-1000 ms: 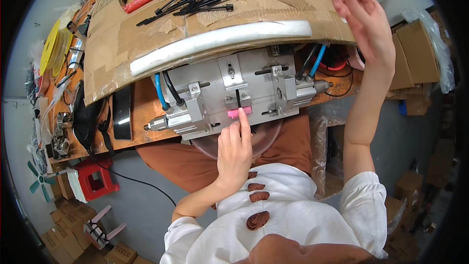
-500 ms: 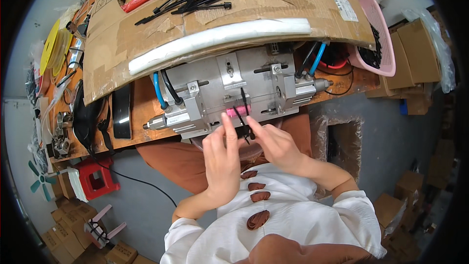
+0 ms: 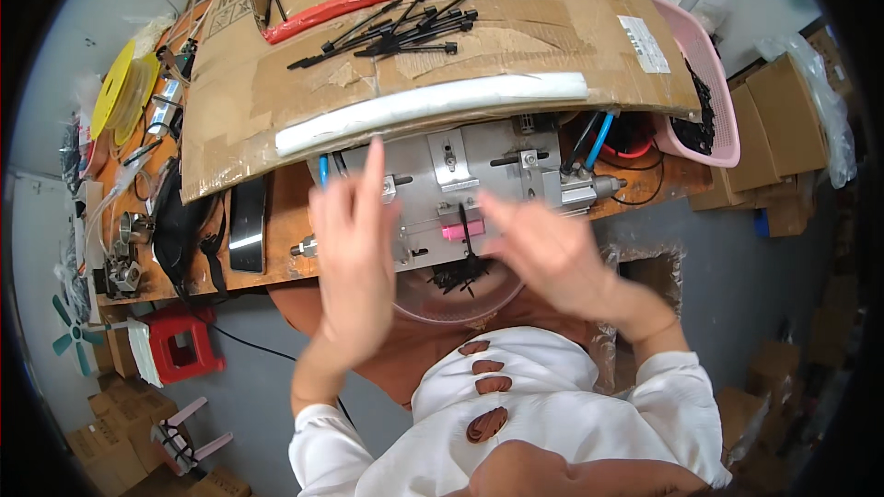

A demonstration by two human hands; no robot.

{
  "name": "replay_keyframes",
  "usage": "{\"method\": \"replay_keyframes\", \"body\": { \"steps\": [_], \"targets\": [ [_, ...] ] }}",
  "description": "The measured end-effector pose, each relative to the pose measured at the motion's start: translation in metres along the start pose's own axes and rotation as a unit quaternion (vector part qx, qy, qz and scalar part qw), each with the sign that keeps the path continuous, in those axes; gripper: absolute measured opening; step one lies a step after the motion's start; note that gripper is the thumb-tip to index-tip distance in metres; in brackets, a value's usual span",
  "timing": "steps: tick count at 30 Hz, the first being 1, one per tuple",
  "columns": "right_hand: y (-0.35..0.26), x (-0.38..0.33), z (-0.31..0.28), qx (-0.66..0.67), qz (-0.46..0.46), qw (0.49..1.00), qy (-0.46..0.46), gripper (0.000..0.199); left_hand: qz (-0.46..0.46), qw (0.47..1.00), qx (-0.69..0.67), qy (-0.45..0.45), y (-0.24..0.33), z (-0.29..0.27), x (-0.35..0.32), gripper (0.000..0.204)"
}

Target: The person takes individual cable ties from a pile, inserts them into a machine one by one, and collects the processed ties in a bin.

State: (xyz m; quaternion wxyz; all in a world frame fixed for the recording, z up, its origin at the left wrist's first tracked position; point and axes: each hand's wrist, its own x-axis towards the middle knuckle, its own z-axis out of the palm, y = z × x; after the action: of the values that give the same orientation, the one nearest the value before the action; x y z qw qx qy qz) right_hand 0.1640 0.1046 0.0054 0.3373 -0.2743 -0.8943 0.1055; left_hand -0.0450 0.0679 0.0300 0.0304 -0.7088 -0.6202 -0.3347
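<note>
A metal clamping fixture (image 3: 419,161) is at the table's front edge, with a pink block (image 3: 458,231) near its front. A thin black stick-like plastic part (image 3: 465,221) lies across that block. My left hand (image 3: 354,253), blurred, is raised over the fixture's left side. Its index finger stretches toward the cardboard edge, and nothing shows in its grasp. To the right of the pink block hovers my right hand (image 3: 552,253), also smeared, thumb and forefinger apart. Below the fixture, a clear bowl (image 3: 447,320) over my lap holds several black pieces (image 3: 458,278).
A cardboard sheet (image 3: 239,120) above the fixture carries a white foam strip (image 3: 433,110), red tape (image 3: 350,11) and loose black parts (image 3: 396,32). A pink basket (image 3: 727,129) stands right. Blue air hose (image 3: 600,141) rises beside the fixture. A phone (image 3: 248,230) lies left.
Both hands have drawn apart and away from the black part on the pink block. My left hand moved up and left, my right hand slightly right. The bowl now shows more.
</note>
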Motion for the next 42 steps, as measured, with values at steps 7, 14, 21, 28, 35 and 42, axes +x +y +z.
{"method": "replay_keyframes", "body": {
  "steps": [7,14,21,28,35,42],
  "targets": [
    [0.113,0.193,0.015,-0.104,-0.133,0.986,-0.013,0.017,0.073,0.996,0.027,0.034,-0.068,0.050,0.156,0.020],
    [0.127,0.166,-0.013,-0.082,-0.141,0.985,-0.056,0.015,0.061,0.996,0.017,-0.066,-0.093,0.014,0.159,0.015],
    [0.117,0.129,-0.050,0.069,0.049,0.991,0.105,0.013,0.055,0.977,-0.115,-0.173,-0.066,-0.015,0.111,0.016],
    [0.100,0.105,-0.072,0.326,0.144,0.922,0.154,0.022,-0.047,0.995,-0.029,-0.078,-0.047,-0.005,0.107,0.024],
    [0.083,0.090,-0.080,0.375,0.148,0.900,0.163,0.020,0.032,0.992,-0.033,-0.119,-0.048,-0.004,0.096,0.021],
    [0.073,0.063,-0.084,0.417,0.115,0.873,0.227,0.018,0.014,0.996,-0.080,0.029,0.005,-0.001,0.017,0.024]
  ]
}}
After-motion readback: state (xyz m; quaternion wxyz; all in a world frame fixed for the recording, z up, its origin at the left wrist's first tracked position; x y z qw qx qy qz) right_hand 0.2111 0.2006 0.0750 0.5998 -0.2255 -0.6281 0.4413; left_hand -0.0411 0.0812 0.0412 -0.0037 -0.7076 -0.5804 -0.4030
